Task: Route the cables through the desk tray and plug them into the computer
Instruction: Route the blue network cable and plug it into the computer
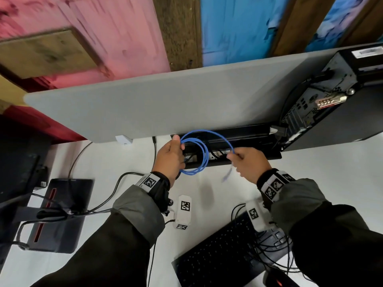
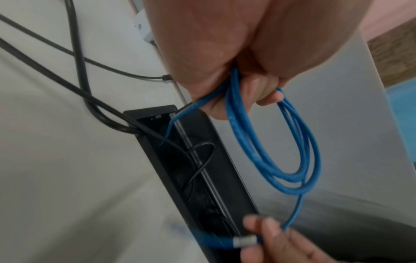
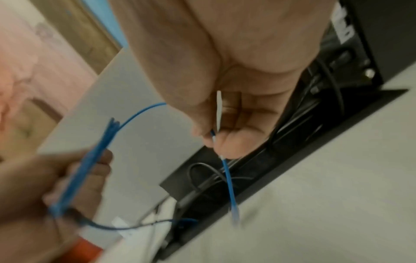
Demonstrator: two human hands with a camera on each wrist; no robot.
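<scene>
A blue cable (image 1: 202,154) hangs in several loops above the black desk tray (image 1: 248,137), a long slot at the desk's back edge. My left hand (image 1: 172,156) grips the bundle of loops (image 2: 281,142) at its top. One strand arcs right to my right hand (image 1: 246,160), which pinches the cable near its free end. The clear plug (image 3: 235,216) dangles below those fingers (image 3: 216,140), blurred. Another blue strand drops from the left hand into the tray (image 2: 198,160) among black cables. The black computer (image 1: 331,96) lies at the right, its port panel facing the tray.
A grey divider panel (image 1: 145,104) stands behind the tray. A black keyboard (image 1: 223,251) with tangled black cords lies at the lower right. A monitor base (image 1: 60,214) and black cables (image 2: 78,71) occupy the left. White tagged blocks (image 1: 183,212) sit between my forearms.
</scene>
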